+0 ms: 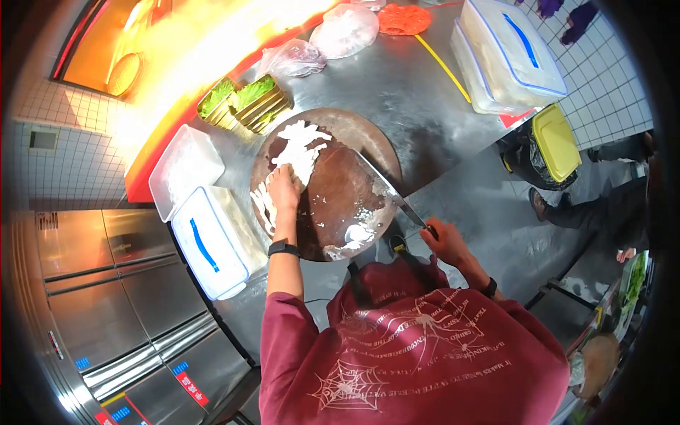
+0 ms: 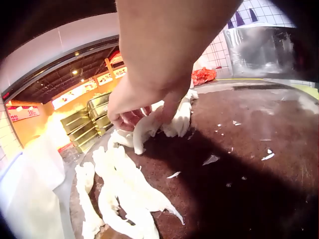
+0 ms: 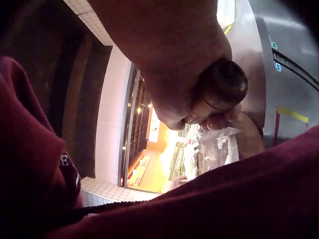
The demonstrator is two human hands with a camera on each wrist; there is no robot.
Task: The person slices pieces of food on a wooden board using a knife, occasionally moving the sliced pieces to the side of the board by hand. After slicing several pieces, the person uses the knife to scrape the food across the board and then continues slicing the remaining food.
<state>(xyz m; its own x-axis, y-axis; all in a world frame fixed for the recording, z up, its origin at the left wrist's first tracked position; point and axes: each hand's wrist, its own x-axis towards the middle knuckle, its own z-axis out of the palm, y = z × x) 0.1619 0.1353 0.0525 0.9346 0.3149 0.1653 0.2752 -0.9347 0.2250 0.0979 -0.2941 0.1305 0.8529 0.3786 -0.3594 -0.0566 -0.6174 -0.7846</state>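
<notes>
My left hand is over the left part of a round, dark chopping board. In the left wrist view its thumb and fingers pinch some soft white strips. More white strips lie on the board closer to that camera, and a heap of them spreads beyond the fingers. My right hand grips a long-bladed knife by its dark round handle. The blade slants over the board's right edge. White scraps are scattered at the board's near side.
Metal containers of green leaves stand behind the board. Left of it are an uncovered plastic tub and a lidded box. Plastic bags and a large box line the far counter. A yellow-lidded bin and another person's legs are at right.
</notes>
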